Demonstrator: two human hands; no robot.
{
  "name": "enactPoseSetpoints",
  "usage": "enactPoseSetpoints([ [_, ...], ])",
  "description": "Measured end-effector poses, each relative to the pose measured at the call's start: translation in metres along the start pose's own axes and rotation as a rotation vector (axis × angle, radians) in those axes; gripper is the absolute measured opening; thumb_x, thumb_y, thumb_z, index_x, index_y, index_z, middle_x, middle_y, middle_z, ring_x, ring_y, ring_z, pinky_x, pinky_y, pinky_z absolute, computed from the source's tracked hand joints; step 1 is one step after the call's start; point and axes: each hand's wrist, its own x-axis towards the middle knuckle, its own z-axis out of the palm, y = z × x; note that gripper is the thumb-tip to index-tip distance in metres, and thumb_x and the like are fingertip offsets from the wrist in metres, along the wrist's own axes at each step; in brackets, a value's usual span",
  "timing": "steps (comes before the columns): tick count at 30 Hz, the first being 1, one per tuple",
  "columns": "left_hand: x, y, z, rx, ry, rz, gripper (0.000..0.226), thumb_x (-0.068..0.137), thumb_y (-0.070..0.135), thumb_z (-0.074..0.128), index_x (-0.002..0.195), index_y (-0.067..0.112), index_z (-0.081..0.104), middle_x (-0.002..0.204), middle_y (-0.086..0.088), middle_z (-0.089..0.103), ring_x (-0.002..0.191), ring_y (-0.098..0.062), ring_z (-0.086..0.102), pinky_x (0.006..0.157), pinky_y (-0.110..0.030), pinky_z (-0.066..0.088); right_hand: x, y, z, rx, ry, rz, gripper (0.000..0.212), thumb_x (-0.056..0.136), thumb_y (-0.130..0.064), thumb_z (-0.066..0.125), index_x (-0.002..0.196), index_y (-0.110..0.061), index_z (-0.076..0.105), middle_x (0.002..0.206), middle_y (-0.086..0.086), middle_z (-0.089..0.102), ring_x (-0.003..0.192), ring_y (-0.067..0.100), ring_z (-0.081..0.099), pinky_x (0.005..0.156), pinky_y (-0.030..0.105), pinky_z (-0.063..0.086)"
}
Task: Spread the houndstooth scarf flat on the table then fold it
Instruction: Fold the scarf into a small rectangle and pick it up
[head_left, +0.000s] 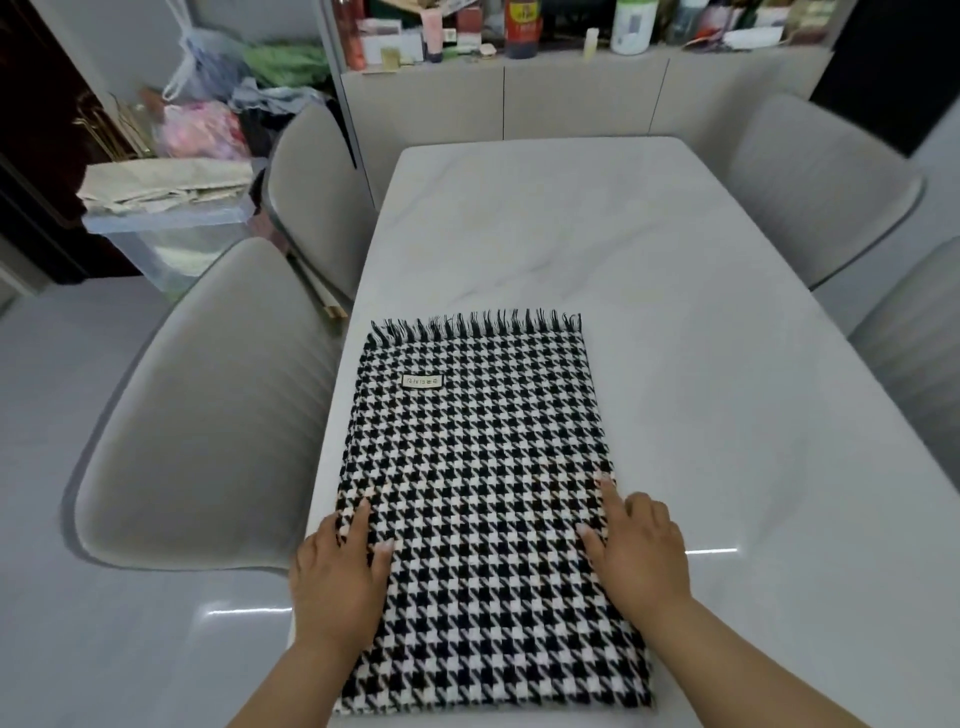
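Black-and-white houndstooth scarf (478, 499) lay as a layered rectangle at the near left part of the marble table (649, 260), its long axis running away from the person, fringe at the far end. Both hands sat on its near half: left hand (340, 566) flat at the left edge, right hand (636, 551) flat at the right edge, fingers straight, equally near, gripping nothing.

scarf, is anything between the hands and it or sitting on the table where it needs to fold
Nothing visible. Both the left hand and right hand already rest flat on the houndstooth scarf, and the table around and beyond it shows only bare marble top.
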Motion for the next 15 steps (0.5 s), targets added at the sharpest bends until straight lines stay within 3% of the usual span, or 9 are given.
enactPoseSetpoints([
  [3, -0.013, -0.004, -0.007, -0.141, -0.004, -0.023, 0.059, 0.094, 0.048, 0.047, 0.149, 0.035, 0.032, 0.13, -0.018, 0.048, 0.116, -0.032, 0.047, 0.096, -0.043, 0.042, -0.012, -0.001, -0.005, 0.12, -0.093, 0.031, 0.076, 0.095, -0.05, 0.04, 0.154, -0.021, 0.001, 0.111, 0.002, 0.058, 0.1, 0.018, 0.054, 0.077, 0.029, 0.046],
  [6, -0.023, -0.008, -0.015, -0.279, -0.083, -0.025, 0.064, 0.093, 0.05, 0.05, 0.149, 0.046, 0.021, 0.108, -0.005, 0.049, 0.081, -0.014, 0.056, 0.076, -0.032, 0.049, -0.021, 0.002, -0.009, 0.251, -0.17, 0.028, 0.081, 0.095, -0.042, 0.048, 0.153, -0.024, -0.007, 0.106, -0.002, 0.066, 0.084, 0.015, 0.061, 0.065, 0.026, 0.048],
  [7, -0.024, -0.009, -0.018, -0.311, -0.111, -0.009, 0.064, 0.094, 0.047, 0.052, 0.149, 0.048, 0.019, 0.108, -0.004, 0.052, 0.081, -0.012, 0.059, 0.076, -0.031, 0.049, -0.022, 0.004, -0.012, 0.331, -0.2, 0.044, 0.08, 0.096, -0.037, 0.051, 0.153, -0.026, -0.004, 0.113, 0.0, 0.066, 0.085, 0.015, 0.062, 0.067, 0.026, 0.048],
  [9, -0.025, -0.008, -0.024, -0.45, -0.163, -0.009, 0.064, 0.094, 0.035, 0.057, 0.148, 0.046, 0.024, 0.135, -0.005, 0.055, 0.11, -0.022, 0.061, 0.09, -0.034, 0.049, -0.018, 0.009, -0.022, 0.496, -0.225, 0.084, 0.073, 0.095, -0.032, 0.055, 0.153, -0.03, 0.01, 0.127, 0.003, 0.061, 0.093, 0.018, 0.062, 0.069, 0.024, 0.044],
  [10, -0.026, -0.006, -0.028, -0.551, -0.204, -0.036, 0.063, 0.094, 0.028, 0.06, 0.146, 0.046, 0.03, 0.147, -0.001, 0.046, 0.122, -0.032, 0.055, 0.096, -0.039, 0.047, -0.013, 0.012, -0.027, 0.552, -0.213, 0.098, 0.068, 0.095, -0.03, 0.056, 0.151, -0.033, 0.018, 0.127, 0.005, 0.061, 0.091, 0.018, 0.062, 0.067, 0.024, 0.044],
  [12, -0.029, 0.002, -0.038, -0.7, -0.287, -0.071, 0.058, 0.094, 0.019, 0.062, 0.141, 0.045, 0.04, 0.153, 0.006, 0.035, 0.119, -0.046, 0.053, 0.095, -0.049, 0.049, -0.005, 0.016, -0.039, 0.608, -0.189, 0.106, 0.054, 0.094, -0.028, 0.057, 0.142, -0.035, 0.035, 0.107, 0.004, 0.065, 0.075, 0.019, 0.062, 0.061, 0.026, 0.046],
  [14, -0.035, 0.01, -0.044, -0.745, -0.39, -0.059, 0.051, 0.094, 0.016, 0.062, 0.133, 0.045, 0.049, 0.154, 0.004, 0.034, 0.103, -0.039, 0.064, 0.086, -0.046, 0.054, 0.0, 0.019, -0.048, 0.609, -0.222, 0.103, 0.039, 0.093, -0.026, 0.058, 0.129, -0.035, 0.046, 0.1, 0.004, 0.064, 0.075, 0.026, 0.065, 0.069, 0.032, 0.051],
  [15, -0.037, 0.013, -0.044, -0.738, -0.423, -0.048, 0.046, 0.093, 0.015, 0.063, 0.126, 0.046, 0.053, 0.154, 0.003, 0.036, 0.111, -0.032, 0.062, 0.093, -0.044, 0.05, 0.0, 0.021, -0.052, 0.612, -0.28, 0.097, 0.032, 0.093, -0.025, 0.058, 0.123, -0.034, 0.05, 0.104, 0.006, 0.064, 0.076, 0.027, 0.064, 0.072, 0.034, 0.052],
])
